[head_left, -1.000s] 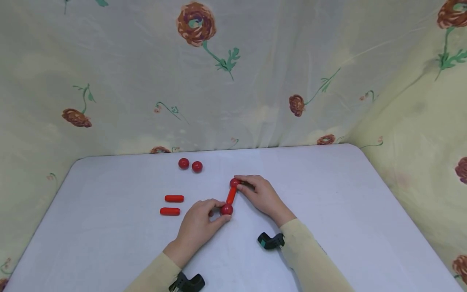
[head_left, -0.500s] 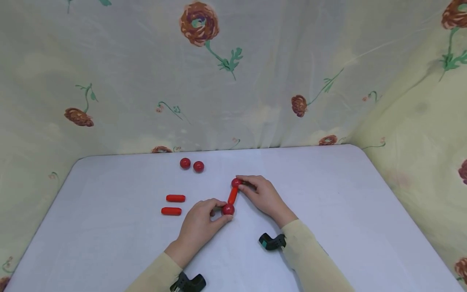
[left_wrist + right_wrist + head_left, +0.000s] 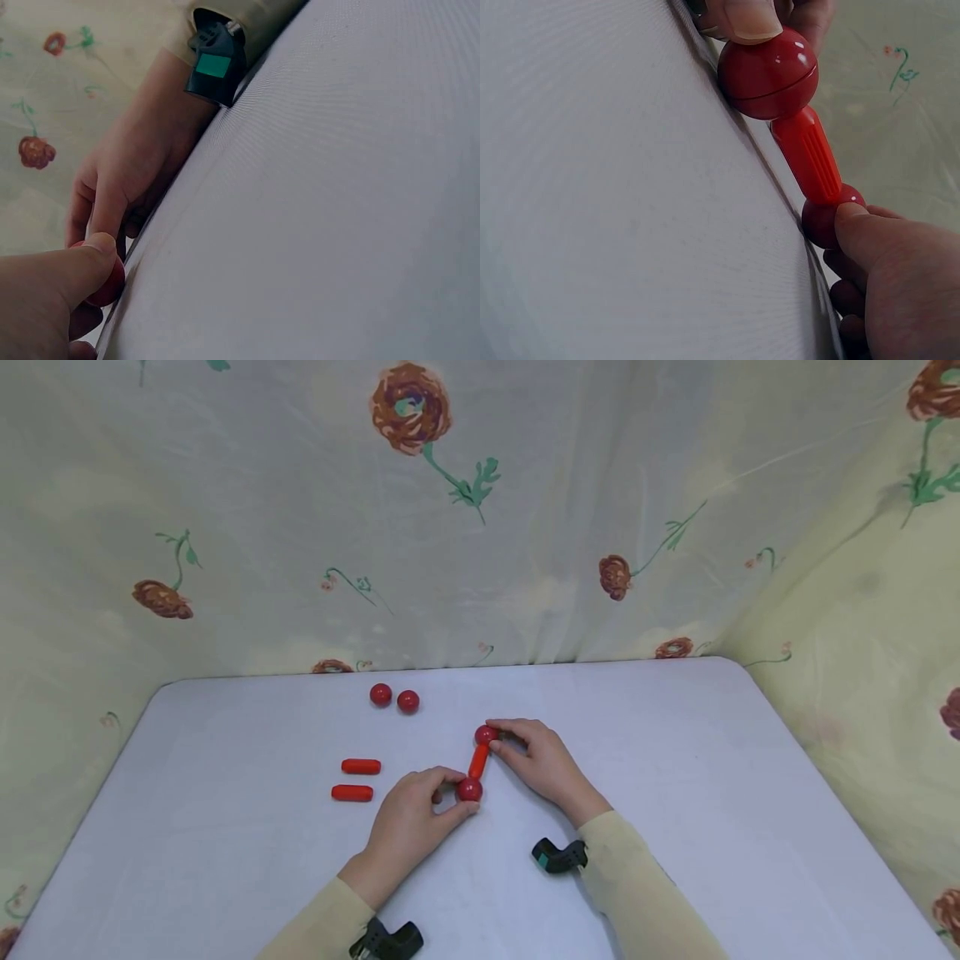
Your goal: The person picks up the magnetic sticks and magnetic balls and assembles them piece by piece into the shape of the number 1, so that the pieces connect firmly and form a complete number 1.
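A grooved red rod joins two glossy dark-red balls over the white table. My left hand pinches the near ball between thumb and fingers. At the other end, my right hand grips the far ball the same way. The right wrist view shows the rod meeting both balls, with a thin seam around the near ball. In the left wrist view my thumb covers part of the held ball, and the rod is hidden.
Two loose red balls, one on the left and one on the right, lie near the back edge of the white table. Left of my hands are two more red rods, an upper one and a lower one. A flowered cloth hangs behind.
Both hands keep their hold on the balls, and the joined piece stays in place. The head view has shifted only slightly.
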`<state>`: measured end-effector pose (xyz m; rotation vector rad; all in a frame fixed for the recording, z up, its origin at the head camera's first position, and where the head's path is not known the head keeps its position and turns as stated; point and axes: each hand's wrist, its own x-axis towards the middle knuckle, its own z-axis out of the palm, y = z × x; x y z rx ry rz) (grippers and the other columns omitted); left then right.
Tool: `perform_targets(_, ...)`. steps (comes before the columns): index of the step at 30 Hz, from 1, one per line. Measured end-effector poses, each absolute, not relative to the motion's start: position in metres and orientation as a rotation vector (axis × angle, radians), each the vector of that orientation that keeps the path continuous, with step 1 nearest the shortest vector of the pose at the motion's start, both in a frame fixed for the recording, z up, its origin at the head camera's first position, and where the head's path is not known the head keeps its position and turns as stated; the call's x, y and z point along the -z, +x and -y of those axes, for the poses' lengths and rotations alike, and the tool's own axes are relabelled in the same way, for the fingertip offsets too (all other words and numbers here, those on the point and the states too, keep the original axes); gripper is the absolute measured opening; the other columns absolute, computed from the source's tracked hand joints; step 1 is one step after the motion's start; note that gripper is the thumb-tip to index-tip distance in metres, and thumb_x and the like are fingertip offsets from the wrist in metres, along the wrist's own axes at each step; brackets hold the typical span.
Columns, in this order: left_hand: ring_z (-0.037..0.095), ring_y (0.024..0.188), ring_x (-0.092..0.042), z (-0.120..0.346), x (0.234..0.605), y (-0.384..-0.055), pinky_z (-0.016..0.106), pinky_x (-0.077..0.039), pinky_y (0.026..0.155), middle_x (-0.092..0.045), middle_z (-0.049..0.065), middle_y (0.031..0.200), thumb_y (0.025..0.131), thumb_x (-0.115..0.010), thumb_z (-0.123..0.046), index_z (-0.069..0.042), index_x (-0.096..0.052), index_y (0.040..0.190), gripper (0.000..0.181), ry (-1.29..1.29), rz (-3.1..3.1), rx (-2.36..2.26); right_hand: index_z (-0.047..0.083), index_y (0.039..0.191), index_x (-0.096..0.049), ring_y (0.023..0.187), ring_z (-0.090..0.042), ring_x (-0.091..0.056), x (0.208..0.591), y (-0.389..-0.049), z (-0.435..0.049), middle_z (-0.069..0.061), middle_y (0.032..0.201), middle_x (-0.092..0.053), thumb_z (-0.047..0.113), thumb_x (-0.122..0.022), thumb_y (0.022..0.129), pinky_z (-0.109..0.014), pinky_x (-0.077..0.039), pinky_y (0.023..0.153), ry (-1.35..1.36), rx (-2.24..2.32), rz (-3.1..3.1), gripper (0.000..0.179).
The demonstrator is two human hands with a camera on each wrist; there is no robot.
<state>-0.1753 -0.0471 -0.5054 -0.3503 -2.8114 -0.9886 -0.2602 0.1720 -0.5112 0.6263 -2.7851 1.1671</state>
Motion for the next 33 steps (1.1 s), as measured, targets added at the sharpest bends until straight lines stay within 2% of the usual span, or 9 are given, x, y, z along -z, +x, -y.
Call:
perform_targets(5,0.007,0.075,-0.048,0.048,0.505,-0.175,0.024,-0.044,0.061,-0.058,-0.013,0.087,0.078,-0.082,-0.048,-0.024,-0.068,0.119,0.050,-0.347,2.832,0.995,0.025,0.131,-0.065,0.118,-0.017,-0.056,0.511,-0.260,-0.171,0.007,0.125,-0.064,0.034,-0.068,0.095,-0.043,-0.047,0.097,0.606,-1.177,2.784,0.038)
perform_targets(11,0.007,0.080,-0.052,0.054,0.500,-0.176,0.024,-0.047,0.065,-0.063,-0.012,0.105,0.076,-0.083,-0.051,-0.023,-0.065,0.124,0.058,-0.319,2.876,1.071,0.026,0.131,-0.065,0.119,-0.015,-0.056,0.512,-0.260,-0.169,0.009,0.125,-0.064,0.035,-0.068,0.095,-0.041,-0.046,0.099,0.575,-1.200,2.800,0.038)
perform_targets(15,0.007,0.084,-0.054,0.064,0.494,-0.173,0.024,-0.050,0.070,-0.062,-0.012,0.110,0.076,-0.083,-0.051,-0.025,-0.065,0.123,0.056,-0.281,2.894,1.107,0.027,0.132,-0.064,0.119,-0.013,-0.055,0.512,-0.260,-0.169,0.010,0.125,-0.063,0.036,-0.067,0.095,-0.040,-0.047,0.099,0.566,-1.200,2.816,0.038)
perform_targets(26,0.009,0.088,-0.057,0.091,0.487,-0.165,0.028,-0.051,0.075,-0.063,-0.011,0.105,0.074,-0.085,-0.048,-0.024,-0.067,0.114,0.050,-0.215,2.852,1.088,0.027,0.131,-0.065,0.119,-0.014,-0.056,0.511,-0.262,-0.171,0.009,0.124,-0.063,0.033,-0.068,0.095,-0.040,-0.046,0.099,0.563,-1.190,2.824,0.037)
perform_targets(33,0.007,0.079,-0.054,0.112,0.484,-0.157,0.028,-0.050,0.069,-0.065,-0.008,0.100,0.075,-0.087,-0.036,-0.019,-0.070,0.108,0.041,-0.258,2.742,1.056,0.027,0.131,-0.065,0.119,-0.014,-0.055,0.512,-0.262,-0.173,0.010,0.124,-0.063,0.034,-0.068,0.095,-0.039,-0.046,0.099,0.576,-1.185,2.823,0.037)
